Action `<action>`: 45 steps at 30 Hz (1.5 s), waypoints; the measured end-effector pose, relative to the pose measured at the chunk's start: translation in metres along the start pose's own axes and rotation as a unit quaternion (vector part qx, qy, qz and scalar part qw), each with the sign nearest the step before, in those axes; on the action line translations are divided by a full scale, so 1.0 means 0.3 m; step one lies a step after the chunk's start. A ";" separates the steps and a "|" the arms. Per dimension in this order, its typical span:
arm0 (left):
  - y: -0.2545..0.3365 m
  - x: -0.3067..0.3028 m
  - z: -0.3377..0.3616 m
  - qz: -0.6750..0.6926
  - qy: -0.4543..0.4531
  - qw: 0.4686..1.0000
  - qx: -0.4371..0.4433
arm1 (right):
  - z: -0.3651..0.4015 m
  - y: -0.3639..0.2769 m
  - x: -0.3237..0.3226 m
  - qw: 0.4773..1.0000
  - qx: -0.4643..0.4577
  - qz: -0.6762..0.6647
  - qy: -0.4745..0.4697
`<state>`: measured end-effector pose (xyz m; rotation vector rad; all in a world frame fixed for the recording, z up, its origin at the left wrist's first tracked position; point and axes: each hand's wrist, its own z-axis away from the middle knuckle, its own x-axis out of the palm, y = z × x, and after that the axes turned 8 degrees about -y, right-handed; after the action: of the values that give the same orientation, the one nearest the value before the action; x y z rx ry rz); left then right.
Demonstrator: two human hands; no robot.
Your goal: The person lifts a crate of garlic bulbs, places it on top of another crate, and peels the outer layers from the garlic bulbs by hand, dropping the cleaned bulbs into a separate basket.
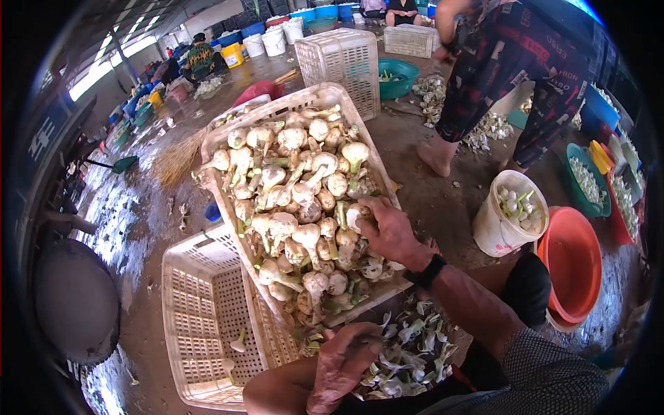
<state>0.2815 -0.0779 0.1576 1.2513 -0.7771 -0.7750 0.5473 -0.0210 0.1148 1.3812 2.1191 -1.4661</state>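
White garlic bulb (354, 217) sits pinched in my right hand (393, 232), atop the crate's (375, 164) heap; I seem to be picking, and lifting wants clearance. My left hand's (344, 363) hold I can't tell.

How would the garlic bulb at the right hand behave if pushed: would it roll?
The garlic bulb looks rounded, so it would probably roll, though neighbouring bulbs might stop it. Its plump shape suggests it is firm rather than floppy.

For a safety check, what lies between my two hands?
Garlic bulbs and the crate's near rim lie between your right hand and left hand in the head view.
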 end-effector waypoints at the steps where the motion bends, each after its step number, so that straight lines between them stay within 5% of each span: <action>1: -0.008 -0.006 -0.001 0.001 0.003 1.000 0.002 | -0.005 0.011 0.001 0.999 -0.031 0.010 0.010; 6: 0.024 0.007 -0.009 0.168 0.074 0.982 0.044 | 0.124 -0.171 -0.134 0.985 0.087 -0.146 -0.042; 8: 0.007 0.004 -0.017 0.114 0.106 0.987 0.041 | 0.197 -0.276 -0.186 0.918 0.111 -0.364 -0.111; 12: 0.030 0.006 -0.025 0.144 0.110 0.981 0.067 | 0.387 -0.329 -0.150 0.803 0.172 -0.547 -0.163; 14: 0.028 0.006 -0.017 0.074 0.090 0.993 0.012 | 0.415 -0.351 -0.182 0.827 0.208 -0.493 -0.170; 19: 0.000 0.041 -0.028 0.145 0.085 0.984 0.052 | 0.498 -0.276 -0.202 0.806 0.221 -0.527 -0.157; 25: -0.042 0.073 -0.046 -0.024 0.085 0.992 0.091 | 0.529 -0.241 -0.235 0.880 0.191 -0.398 -0.175; 27: -0.077 0.065 -0.070 -0.128 0.087 0.972 0.178 | 0.535 -0.227 -0.237 0.898 0.173 -0.361 -0.180; 36: -0.064 0.094 -0.070 -0.318 0.059 0.939 0.116 | 0.566 -0.182 -0.228 0.944 0.105 -0.245 -0.193; 45: -0.134 0.080 -0.064 -0.269 0.067 0.955 0.101 | 0.589 -0.175 -0.196 0.959 0.127 -0.196 -0.160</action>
<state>0.3071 -0.0945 0.1172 1.7154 -0.4075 -1.0520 0.4823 -0.2026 0.0992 0.7354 2.1236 -2.0131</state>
